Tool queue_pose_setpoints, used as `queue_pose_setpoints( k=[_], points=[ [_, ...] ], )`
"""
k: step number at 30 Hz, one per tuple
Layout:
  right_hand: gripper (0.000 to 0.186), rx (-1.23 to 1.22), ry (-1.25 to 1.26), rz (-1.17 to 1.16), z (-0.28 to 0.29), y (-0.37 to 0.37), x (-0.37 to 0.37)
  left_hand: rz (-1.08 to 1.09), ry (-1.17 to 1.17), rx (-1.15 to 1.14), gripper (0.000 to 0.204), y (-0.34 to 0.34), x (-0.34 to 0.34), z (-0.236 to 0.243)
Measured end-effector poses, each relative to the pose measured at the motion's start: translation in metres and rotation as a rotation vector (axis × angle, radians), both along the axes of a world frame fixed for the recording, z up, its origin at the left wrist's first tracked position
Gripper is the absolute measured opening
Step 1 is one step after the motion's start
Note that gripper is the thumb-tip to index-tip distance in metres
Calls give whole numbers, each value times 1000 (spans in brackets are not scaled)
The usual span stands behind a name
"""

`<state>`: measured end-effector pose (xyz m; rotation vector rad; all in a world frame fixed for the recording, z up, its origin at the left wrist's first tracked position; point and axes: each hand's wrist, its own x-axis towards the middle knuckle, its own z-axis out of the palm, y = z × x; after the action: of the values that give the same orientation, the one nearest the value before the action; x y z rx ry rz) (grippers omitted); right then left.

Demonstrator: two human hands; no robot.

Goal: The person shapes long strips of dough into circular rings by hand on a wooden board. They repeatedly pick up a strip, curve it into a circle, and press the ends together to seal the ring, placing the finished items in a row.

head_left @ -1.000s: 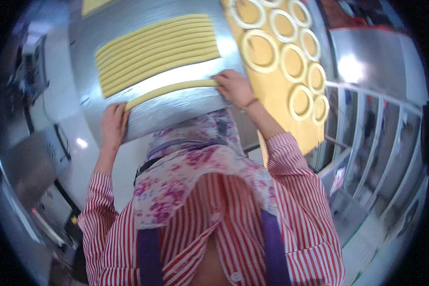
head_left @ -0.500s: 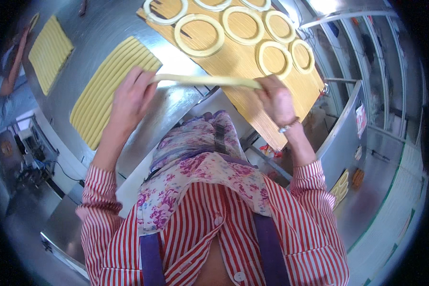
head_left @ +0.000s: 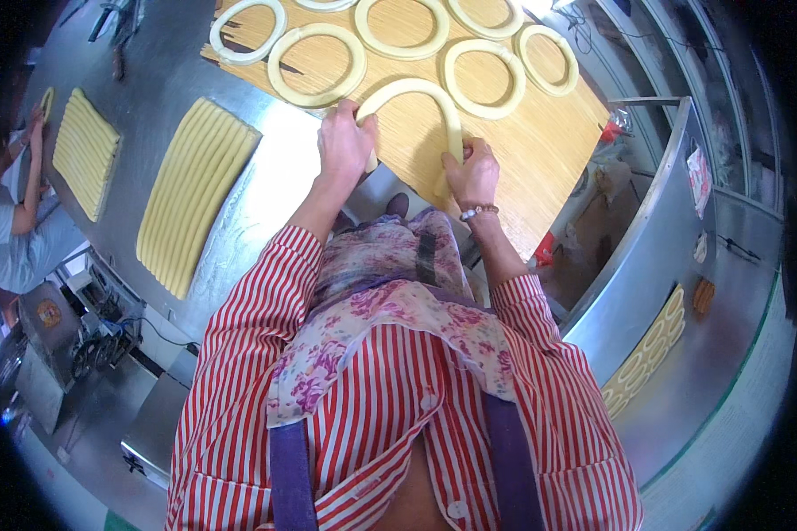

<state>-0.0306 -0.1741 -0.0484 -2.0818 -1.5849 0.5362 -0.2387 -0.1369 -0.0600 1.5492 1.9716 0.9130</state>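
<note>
A pale yellow dough rope (head_left: 412,86) is bent into an arch over the near part of a wooden board (head_left: 540,146). My left hand (head_left: 347,146) is closed round its left end at the board's edge. Lower down on the other side, my right hand (head_left: 472,177) grips the right end, and a beaded bracelet circles that wrist. The two ends are apart. Just beyond the arch lie dough rings, among them one at the left (head_left: 283,88) and one at the right (head_left: 452,84).
Left of the board, a steel table (head_left: 142,75) bears a near block of dough ropes (head_left: 195,186) side by side and a smaller block (head_left: 86,155). A co-worker (head_left: 27,208) stands at the far left. A metal panel (head_left: 633,226) rises at the right, with a tray of rings (head_left: 651,358) behind it.
The dough rope was stretched nearly straight between my hands above the table; now it is arched over the board. My left hand has moved right and my hands are closer together.
</note>
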Motion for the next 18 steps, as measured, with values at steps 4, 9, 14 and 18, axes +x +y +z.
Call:
queue_pose_setpoints(
  k=[4, 9, 14, 18],
  points=[
    [40, -68, 141, 2, 2, 10, 22, 26, 26, 6, 35, 7, 27, -3],
    [44, -23, -72, 36, 4, 23, 9, -59, 319, 111, 37, 6, 19, 5],
    [38, 36, -114, 104, -5, 45, -12, -212, 499, 75, 30, 28, 0, 0],
    [34, 11, -142, 91, 12, 48, -26, -284, 553, -22, 28, 40, -35, 13]
  ],
)
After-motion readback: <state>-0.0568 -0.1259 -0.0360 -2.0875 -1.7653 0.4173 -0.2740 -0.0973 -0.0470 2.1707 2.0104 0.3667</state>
